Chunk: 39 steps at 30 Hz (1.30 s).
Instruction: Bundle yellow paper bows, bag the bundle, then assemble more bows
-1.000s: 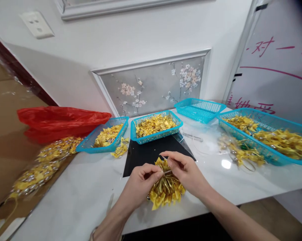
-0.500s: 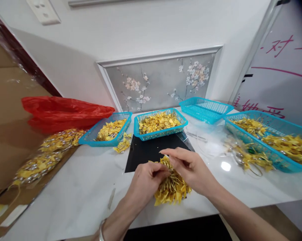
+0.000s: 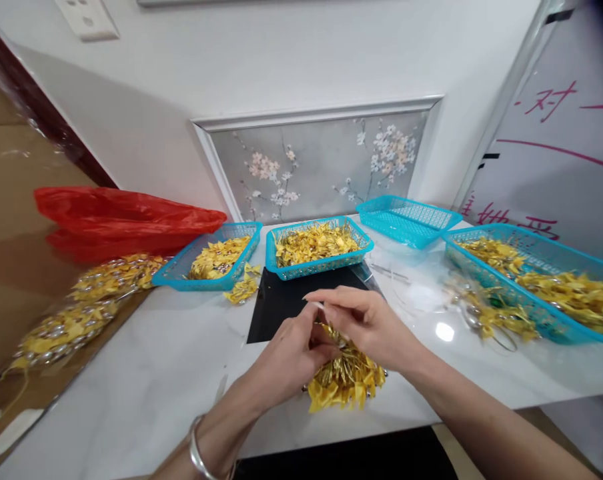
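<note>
A bunch of yellow ribbon bows (image 3: pixel 349 383) with gold wire-like stems and a few silvery beads lies on the white marbled table at the near middle. My left hand (image 3: pixel 294 353) is closed at its upper left side, with curled fingers around some of the gold stems. Above the bunch, my right hand (image 3: pixel 369 327) has its thumb and fingers pinched together, close against the left fingertips. Something small and pale shows between the fingertips, too small to name. My hands hide the top of the bunch.
Blue baskets of yellow bows stand at left (image 3: pixel 206 287), centre (image 3: pixel 319 270) and right (image 3: pixel 546 320). Another blue basket (image 3: pixel 411 223) sits behind. A black mat (image 3: pixel 276 307) lies beyond my hands. Beaded strands (image 3: pixel 71 327) and a red plastic bag (image 3: pixel 131 220) are at left.
My left hand has risen and its fingertips now meet those of my right hand. My right hand has shifted slightly left. The bunch stays in about the same spot.
</note>
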Each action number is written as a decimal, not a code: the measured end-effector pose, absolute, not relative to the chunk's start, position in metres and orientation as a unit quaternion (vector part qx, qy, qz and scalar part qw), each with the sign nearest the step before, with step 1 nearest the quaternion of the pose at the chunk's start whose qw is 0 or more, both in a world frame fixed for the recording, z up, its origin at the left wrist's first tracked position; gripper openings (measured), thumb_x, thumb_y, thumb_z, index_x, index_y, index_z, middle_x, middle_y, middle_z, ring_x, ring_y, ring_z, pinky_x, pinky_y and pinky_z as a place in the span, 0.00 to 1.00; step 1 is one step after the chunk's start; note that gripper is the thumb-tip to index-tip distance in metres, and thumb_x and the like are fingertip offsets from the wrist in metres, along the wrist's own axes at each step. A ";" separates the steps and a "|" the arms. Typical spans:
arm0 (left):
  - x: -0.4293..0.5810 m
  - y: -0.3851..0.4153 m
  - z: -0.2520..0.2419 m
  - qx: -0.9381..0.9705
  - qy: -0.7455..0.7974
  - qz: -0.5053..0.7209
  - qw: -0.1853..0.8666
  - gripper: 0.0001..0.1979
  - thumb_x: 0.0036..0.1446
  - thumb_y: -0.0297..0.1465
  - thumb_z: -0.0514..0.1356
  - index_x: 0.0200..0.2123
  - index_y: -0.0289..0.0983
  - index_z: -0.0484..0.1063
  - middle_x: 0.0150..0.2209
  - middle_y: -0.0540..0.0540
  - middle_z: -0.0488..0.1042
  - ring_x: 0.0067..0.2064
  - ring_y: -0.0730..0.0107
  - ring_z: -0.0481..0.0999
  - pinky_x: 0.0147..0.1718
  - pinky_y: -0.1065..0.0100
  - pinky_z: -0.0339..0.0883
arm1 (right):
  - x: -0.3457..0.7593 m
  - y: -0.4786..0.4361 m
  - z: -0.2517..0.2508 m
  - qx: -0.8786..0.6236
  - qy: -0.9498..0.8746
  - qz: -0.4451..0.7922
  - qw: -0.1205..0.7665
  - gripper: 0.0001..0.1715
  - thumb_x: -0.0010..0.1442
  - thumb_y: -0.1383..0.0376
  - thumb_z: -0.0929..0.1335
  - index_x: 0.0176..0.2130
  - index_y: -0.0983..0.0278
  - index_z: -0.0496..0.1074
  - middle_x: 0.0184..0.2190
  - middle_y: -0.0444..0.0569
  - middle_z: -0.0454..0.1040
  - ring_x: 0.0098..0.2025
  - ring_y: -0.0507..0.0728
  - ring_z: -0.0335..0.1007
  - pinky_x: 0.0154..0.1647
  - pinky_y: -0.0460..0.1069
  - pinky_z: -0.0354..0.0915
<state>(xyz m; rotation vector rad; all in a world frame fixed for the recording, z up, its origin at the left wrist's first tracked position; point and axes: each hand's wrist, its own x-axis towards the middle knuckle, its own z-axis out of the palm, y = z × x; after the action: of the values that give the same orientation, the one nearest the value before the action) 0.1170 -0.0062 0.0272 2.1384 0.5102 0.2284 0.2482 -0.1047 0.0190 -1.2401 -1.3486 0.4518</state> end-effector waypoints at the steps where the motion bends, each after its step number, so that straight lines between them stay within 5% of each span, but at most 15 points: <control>1: 0.118 -0.004 0.027 0.864 0.204 0.095 0.450 0.05 0.47 0.25 0.60 0.30 0.38 0.67 0.25 0.54 0.75 0.29 0.68 0.73 0.25 0.71 0.59 | 0.243 -0.106 0.021 -0.522 -0.604 0.183 0.574 0.19 0.63 0.70 0.61 0.49 0.58 0.74 0.29 0.45 0.70 0.31 0.52 0.65 0.31 0.47 0.62; 5: 0.119 0.002 0.023 0.851 0.195 0.094 0.479 0.08 0.41 0.23 0.61 0.29 0.36 0.74 0.29 0.50 0.77 0.33 0.65 0.75 0.28 0.71 0.63 | 0.220 -0.121 0.015 -0.500 -0.706 0.136 0.483 0.23 0.61 0.75 0.60 0.49 0.61 0.74 0.37 0.51 0.74 0.37 0.55 0.69 0.37 0.49 0.66; 10: 0.117 0.000 0.010 0.829 0.244 0.128 0.487 0.06 0.49 0.30 0.61 0.25 0.34 0.75 0.23 0.48 0.76 0.25 0.70 0.73 0.23 0.72 0.62 | 0.207 -0.152 -0.006 -0.466 -0.803 0.039 0.369 0.19 0.64 0.72 0.61 0.51 0.63 0.72 0.31 0.51 0.76 0.32 0.57 0.69 0.35 0.51 0.69; 16: 0.113 -0.008 0.004 0.856 0.245 0.165 0.423 0.08 0.51 0.27 0.59 0.27 0.37 0.80 0.26 0.48 0.80 0.29 0.67 0.76 0.28 0.70 0.64 | 0.227 -0.163 -0.002 -0.614 -0.546 0.106 0.560 0.06 0.65 0.65 0.62 0.43 0.58 0.67 0.38 0.50 0.75 0.35 0.56 0.73 0.33 0.49 0.71; 21: 0.113 -0.016 0.012 0.893 0.228 0.179 0.345 0.12 0.47 0.21 0.57 0.24 0.39 0.79 0.23 0.51 0.78 0.25 0.70 0.72 0.25 0.71 0.59 | 0.229 -0.136 0.003 -0.689 -0.480 0.235 0.490 0.06 0.59 0.62 0.66 0.37 0.61 0.65 0.26 0.44 0.70 0.25 0.54 0.67 0.24 0.48 0.64; 28: 0.112 -0.015 0.011 0.913 0.209 0.175 0.304 0.15 0.48 0.19 0.53 0.23 0.39 0.78 0.20 0.52 0.74 0.23 0.73 0.70 0.24 0.73 0.58 | 0.234 -0.124 -0.004 -0.679 -0.524 0.220 0.465 0.12 0.53 0.76 0.64 0.35 0.61 0.69 0.31 0.46 0.74 0.32 0.55 0.72 0.29 0.47 0.66; 34: 0.112 -0.018 0.006 0.908 0.212 0.189 0.307 0.14 0.51 0.21 0.54 0.25 0.39 0.79 0.23 0.52 0.78 0.24 0.73 0.74 0.24 0.74 0.61 | 0.234 -0.132 -0.008 -0.662 -0.484 0.269 0.505 0.10 0.63 0.64 0.61 0.45 0.62 0.64 0.32 0.48 0.72 0.26 0.54 0.71 0.24 0.48 0.69; 39: 0.113 -0.021 0.004 0.901 0.229 0.207 0.304 0.12 0.52 0.23 0.56 0.25 0.39 0.79 0.23 0.52 0.78 0.24 0.71 0.75 0.24 0.74 0.62 | 0.218 -0.136 -0.008 -0.629 -0.403 0.334 0.575 0.20 0.58 0.62 0.67 0.50 0.57 0.60 0.38 0.46 0.67 0.28 0.52 0.70 0.20 0.46 0.71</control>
<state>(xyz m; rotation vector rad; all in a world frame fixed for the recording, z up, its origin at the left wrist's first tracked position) 0.1132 -0.0207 0.0039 2.3872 0.6055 0.5479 0.2181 -0.1356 -0.0077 -1.4740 -0.9445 0.7816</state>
